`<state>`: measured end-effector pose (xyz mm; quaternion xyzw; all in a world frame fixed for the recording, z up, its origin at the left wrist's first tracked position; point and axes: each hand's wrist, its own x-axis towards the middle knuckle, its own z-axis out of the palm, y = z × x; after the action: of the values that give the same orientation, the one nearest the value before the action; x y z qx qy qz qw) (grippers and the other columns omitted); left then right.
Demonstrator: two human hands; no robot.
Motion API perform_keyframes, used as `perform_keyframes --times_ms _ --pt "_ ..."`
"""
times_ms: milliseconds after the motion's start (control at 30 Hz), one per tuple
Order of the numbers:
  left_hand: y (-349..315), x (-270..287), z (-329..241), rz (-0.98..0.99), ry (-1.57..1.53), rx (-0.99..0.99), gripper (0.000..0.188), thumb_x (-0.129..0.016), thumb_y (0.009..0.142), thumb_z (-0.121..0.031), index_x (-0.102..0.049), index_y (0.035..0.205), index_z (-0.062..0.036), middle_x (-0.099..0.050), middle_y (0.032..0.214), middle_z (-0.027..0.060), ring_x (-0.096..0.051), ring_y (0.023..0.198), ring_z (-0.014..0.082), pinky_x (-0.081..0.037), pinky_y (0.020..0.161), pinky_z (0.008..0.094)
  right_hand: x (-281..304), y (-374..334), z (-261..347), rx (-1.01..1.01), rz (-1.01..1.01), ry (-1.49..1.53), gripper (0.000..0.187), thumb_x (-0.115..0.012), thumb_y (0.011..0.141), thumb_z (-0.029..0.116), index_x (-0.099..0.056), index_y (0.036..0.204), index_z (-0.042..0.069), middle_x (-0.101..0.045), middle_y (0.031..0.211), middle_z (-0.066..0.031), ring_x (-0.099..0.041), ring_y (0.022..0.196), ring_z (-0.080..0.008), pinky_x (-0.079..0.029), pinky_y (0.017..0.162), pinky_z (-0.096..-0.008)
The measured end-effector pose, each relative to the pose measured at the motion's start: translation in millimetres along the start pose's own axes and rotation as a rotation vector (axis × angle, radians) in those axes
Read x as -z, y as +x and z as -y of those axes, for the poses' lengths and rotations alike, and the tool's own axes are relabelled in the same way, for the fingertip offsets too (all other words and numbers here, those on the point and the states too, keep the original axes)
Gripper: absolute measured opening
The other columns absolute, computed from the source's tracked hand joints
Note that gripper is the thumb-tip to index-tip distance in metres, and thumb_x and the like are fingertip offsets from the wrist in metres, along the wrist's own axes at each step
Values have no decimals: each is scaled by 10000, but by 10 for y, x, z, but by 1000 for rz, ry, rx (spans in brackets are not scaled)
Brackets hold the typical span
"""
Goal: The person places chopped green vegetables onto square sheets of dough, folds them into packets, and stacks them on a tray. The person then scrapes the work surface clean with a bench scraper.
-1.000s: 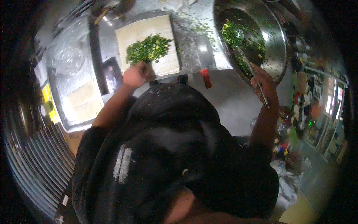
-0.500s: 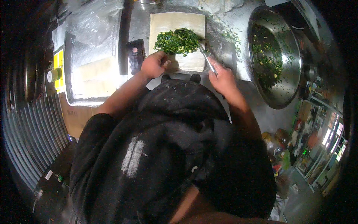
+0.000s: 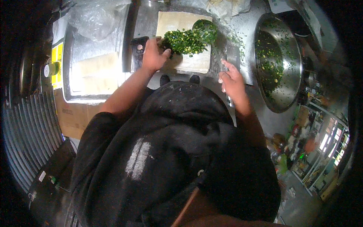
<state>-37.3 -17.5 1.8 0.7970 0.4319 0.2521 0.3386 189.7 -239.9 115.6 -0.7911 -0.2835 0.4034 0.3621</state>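
A pale, flat rectangular sheet of dough (image 3: 185,20) lies on the worktop in front of me. A mound of chopped greens with small yellowish bits (image 3: 183,41) is spread across its middle. My left hand (image 3: 152,58) is at the left end of the mound, thumb and fingers apart, nothing held; I cannot tell whether it touches the greens. My right hand (image 3: 233,81) is right of the sheet, curled around a metal handle whose end shows below the palm. The ladle's round bowl (image 3: 205,31), covered with greens, is over the mound's right end; most of the handle is hard to make out.
A large steel bowl (image 3: 298,68) with scattered greens stands at the right. On the left, a metal tray (image 3: 68,81) holds more pale sheets and clear plastic. A dark phone-like rectangle (image 3: 138,56) lies beside my left hand. Crumpled cloth or paper (image 3: 228,6) lies at the back.
My left hand has moved left and opened beside the mound. My right hand has shifted right and slightly down, and the ladle's bowl now shows as a round, green-covered shape.
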Motion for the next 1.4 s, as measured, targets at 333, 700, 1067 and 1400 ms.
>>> perform_keyframes --times_ms 333,700,1067,1400 --pt "171 -155 -66 95 -380 177 879 -809 745 -185 -343 1429 107 -512 1357 281 -547 1250 352 -421 1083 385 -321 345 217 -309 419 397 461 -557 943 110 -499 1397 50 -576 747 -48 -455 463 -92 -331 400 -229" --pt "-18 0 -15 60 -152 -60 663 -791 757 -162 -497 1329 -2 -561 1300 219 -564 1204 373 -447 1049 406 46 192 15 -224 225 341 484 -590 948 139 -504 1420 79 -594 735 -44 -477 458 -96 -361 409 -246" --pt "-150 -51 -76 545 75 -257 418 -712 822 -256 -623 1210 -127 -614 1189 148 -602 1116 374 -511 936 455 -17 225 -24 288 -52 -753 550 -640 878 169 -533 1410 261 -673 1104 -210 -644 993 -438 -528 855 -485" --pt "-250 108 -111 525 174 -145 358 -699 840 -289 -615 1137 -108 -616 1161 107 -615 1081 362 -533 868 474 43 39 -133 423 -51 -428 555 -663 864 157 -546 1405 209 -684 1031 -235 -668 894 -424 -547 812 -481"
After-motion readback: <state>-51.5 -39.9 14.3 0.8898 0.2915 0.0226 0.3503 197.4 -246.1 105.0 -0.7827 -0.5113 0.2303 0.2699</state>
